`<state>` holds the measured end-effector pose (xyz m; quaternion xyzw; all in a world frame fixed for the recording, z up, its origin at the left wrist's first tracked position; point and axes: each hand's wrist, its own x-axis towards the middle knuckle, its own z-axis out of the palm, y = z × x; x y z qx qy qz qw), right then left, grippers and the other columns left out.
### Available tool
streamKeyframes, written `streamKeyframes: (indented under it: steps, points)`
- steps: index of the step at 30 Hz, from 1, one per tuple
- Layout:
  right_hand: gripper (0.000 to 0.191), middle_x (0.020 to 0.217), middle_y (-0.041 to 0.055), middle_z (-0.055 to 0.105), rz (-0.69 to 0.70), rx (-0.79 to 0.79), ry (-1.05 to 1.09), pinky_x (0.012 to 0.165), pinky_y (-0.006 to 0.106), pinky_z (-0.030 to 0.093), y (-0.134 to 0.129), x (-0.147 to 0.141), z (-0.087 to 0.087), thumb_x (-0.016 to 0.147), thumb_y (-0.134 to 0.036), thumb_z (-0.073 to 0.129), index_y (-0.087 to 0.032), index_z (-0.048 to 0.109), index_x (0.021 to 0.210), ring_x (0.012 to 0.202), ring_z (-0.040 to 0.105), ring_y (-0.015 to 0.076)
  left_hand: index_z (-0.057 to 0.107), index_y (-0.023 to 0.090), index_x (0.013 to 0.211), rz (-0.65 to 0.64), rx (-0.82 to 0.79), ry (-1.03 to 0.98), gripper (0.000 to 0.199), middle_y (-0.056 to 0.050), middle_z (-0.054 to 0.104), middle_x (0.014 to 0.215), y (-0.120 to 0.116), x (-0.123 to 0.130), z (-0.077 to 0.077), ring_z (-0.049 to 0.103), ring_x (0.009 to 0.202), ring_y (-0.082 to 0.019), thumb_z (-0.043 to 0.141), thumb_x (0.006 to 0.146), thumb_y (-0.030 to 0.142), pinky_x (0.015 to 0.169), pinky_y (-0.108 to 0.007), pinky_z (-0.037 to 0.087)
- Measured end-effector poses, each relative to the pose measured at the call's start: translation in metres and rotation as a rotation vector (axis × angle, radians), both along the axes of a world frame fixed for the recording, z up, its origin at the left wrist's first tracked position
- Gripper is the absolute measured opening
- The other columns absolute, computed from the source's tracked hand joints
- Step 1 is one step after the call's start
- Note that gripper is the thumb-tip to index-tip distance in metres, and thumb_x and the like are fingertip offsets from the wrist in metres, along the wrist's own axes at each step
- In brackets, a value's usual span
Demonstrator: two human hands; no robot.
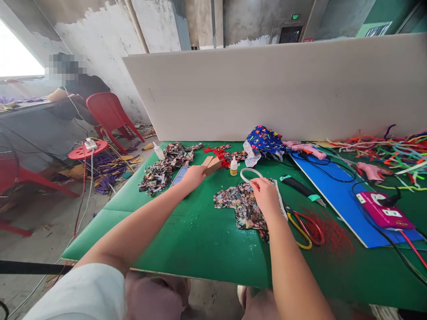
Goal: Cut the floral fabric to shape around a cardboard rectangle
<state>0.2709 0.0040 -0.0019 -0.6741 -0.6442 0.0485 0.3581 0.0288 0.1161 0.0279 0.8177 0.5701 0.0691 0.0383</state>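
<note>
My left hand (196, 176) is closed at the near left end of a small brown cardboard-like block (213, 166), with its fingertips partly hidden. A phone (179, 176) lies beside that wrist. My right hand (266, 192) pinches a thin white curved band (243, 177) that makes a loop above the table. Below it lies a dark floral cloth piece (245, 211), partly covered by the hand and forearm. A small glue bottle (234, 167) with a yellow label stands between the two hands. More floral cloth strips (160, 175) are heaped on the left.
Right of my arm lie scissors (307, 229), red threads (333, 235) and a utility knife (302, 189). Pink glue guns (372, 171), a blue board (333, 191) and a magenta power box (383, 211) follow. A white panel (267, 93) closes the table's back. A person (90, 86) sits far left.
</note>
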Motion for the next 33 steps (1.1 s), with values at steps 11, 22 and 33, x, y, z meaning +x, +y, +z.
streamKeyframes:
  steps: [11,22,33]
  points:
    - [0.028,0.103,0.0091,0.061,-0.016,-0.08,-0.04,0.081,0.031,0.04,0.004,-0.009,-0.012,0.082,-0.018,0.037,-0.016,0.063,0.094,0.095,0.054,0.0203,0.064,0.024,0.09,0.01,0.267,-0.656,0.017,-0.001,0.067,0.09,-0.082,-0.018,0.019,0.061,0.079,-0.016,0.054,0.077,0.031,0.077,-0.029,0.047]
    - [0.029,0.087,0.009,0.056,-0.155,-0.016,-0.101,0.067,0.03,0.04,0.008,-0.001,-0.025,0.083,-0.025,0.04,-0.018,0.067,0.092,0.076,0.053,0.0188,0.06,0.021,0.077,0.224,-0.23,-1.36,0.024,0.002,0.059,0.075,-0.141,-0.018,0.029,0.059,0.068,-0.012,0.072,0.06,0.034,0.062,-0.026,0.052]
    - [0.035,0.091,0.0096,0.067,-0.017,0.019,0.049,0.076,0.033,0.043,0.004,-0.01,-0.012,0.083,-0.03,0.042,-0.015,0.061,0.108,0.082,0.058,0.02,0.061,0.023,0.109,0.268,-0.346,-1.46,0.052,0.002,0.059,0.079,-0.156,-0.018,0.035,0.058,0.071,-0.01,0.074,0.059,0.033,0.065,-0.025,0.054]
